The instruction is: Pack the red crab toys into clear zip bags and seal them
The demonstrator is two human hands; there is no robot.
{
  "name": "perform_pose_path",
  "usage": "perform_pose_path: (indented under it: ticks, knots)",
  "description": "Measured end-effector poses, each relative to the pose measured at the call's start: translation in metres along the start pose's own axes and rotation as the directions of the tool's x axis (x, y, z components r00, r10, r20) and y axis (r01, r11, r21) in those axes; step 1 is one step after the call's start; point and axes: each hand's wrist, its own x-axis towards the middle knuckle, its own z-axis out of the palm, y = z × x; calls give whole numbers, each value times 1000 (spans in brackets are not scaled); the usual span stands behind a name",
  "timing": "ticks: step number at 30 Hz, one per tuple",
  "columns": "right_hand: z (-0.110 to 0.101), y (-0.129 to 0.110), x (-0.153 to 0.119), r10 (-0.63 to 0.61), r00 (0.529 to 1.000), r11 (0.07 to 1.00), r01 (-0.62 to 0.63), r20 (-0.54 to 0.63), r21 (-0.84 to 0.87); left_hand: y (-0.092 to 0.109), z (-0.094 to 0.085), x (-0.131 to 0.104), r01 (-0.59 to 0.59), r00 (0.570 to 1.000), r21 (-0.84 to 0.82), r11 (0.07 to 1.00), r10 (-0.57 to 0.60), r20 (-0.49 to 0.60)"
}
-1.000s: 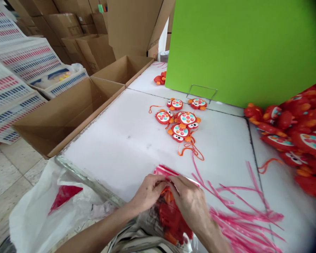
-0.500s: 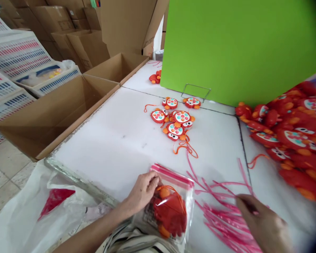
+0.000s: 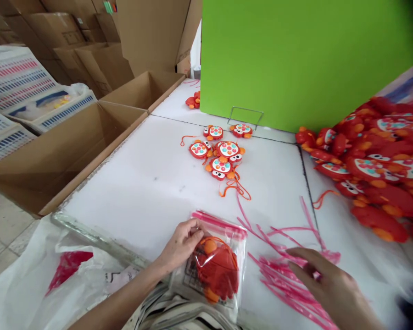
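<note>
My left hand grips the left edge of a clear zip bag with a pink seal strip; a red and orange crab toy sits inside it. The bag lies at the near edge of the white table. My right hand hovers over a heap of pink strips to the right of the bag, fingers spread and touching the strips. Several loose crab toys with orange cords lie in the middle of the table.
A big pile of red crab toys fills the right side. A green board stands at the back. Open cardboard boxes sit left of the table, with printed crates beyond. A white plastic bag hangs at the near left.
My right hand let go of the bagged toy and moved right onto the pink strips. My left hand stayed on the bag, which now lies flat with its seal visible.
</note>
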Motion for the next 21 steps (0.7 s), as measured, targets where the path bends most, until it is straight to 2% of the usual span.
perform_pose_path:
  ticks: [3, 5, 7, 9, 12, 16, 19, 21]
  knots:
    - [38, -31, 6, 20, 981, 989, -48, 192, 141, 1, 0, 0, 0, 1000, 1, 1000, 0, -14]
    - [59, -39, 9, 6, 955, 961, -88, 295, 263, 2, 0, -1, -8, 1000, 2, 1000, 8, -18]
    - [73, -41, 13, -24, 944, 917, -110, 329, 383, 2, -1, -2, -18, 1000, -14, 1000, 17, -12]
    - [78, -41, 15, -64, 940, 881, -105, 336, 461, 2, -3, -4, -12, 1000, -49, 999, 12, -1]
    - [77, -40, 15, -96, 939, 870, -83, 330, 487, 0, -8, -7, 36, 999, -100, 994, -36, -2]
    - [75, -36, 10, -87, 936, 848, -110, 340, 519, -2, -13, -7, 79, 996, -77, 994, -82, -38]
    - [78, -37, 8, -88, 924, 878, -105, 373, 468, -4, -14, -6, 79, 993, -38, 996, -81, -80]
    - [78, -41, 8, -103, 918, 918, -61, 383, 393, -5, -12, -6, 77, 994, -28, 997, -79, -75]
